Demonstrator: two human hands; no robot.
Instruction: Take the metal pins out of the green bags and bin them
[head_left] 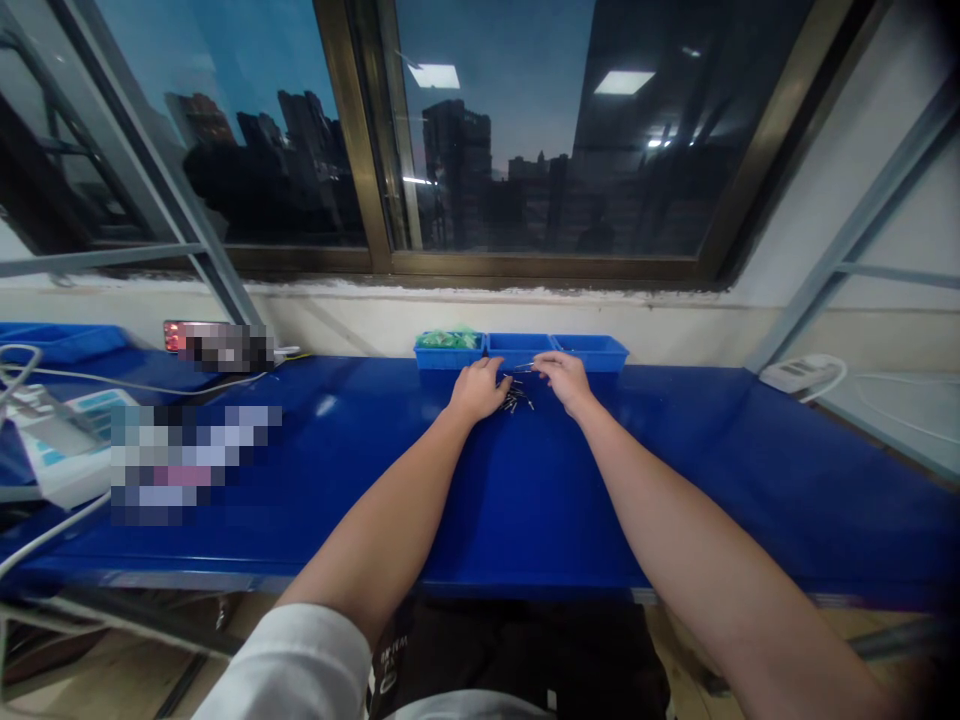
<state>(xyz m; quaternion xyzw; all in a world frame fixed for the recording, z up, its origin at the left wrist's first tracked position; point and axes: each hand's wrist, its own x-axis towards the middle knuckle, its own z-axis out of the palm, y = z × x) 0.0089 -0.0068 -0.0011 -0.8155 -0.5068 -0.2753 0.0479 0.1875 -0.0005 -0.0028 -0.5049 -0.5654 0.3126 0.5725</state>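
A small loose pile of thin metal pins (514, 402) lies on the blue tabletop in front of the bins; their exact kind is too small to tell. My left hand (477, 389) rests at the pile's left edge, thumb and index finger apart, with nothing visible held. To the right of the pile, my right hand (564, 378) is closed in a pinch on a thin metal pin (524, 367), which points left toward the other hand. Part of the pile is hidden behind my left thumb.
Behind my hands stands a row of blue bins (592, 352); the left one holds green plastic bags (450, 340). At left are a white device (71, 450) with a cable and another blue tray (60, 342). A white power strip (802, 373) sits at right, beside a metal frame post.
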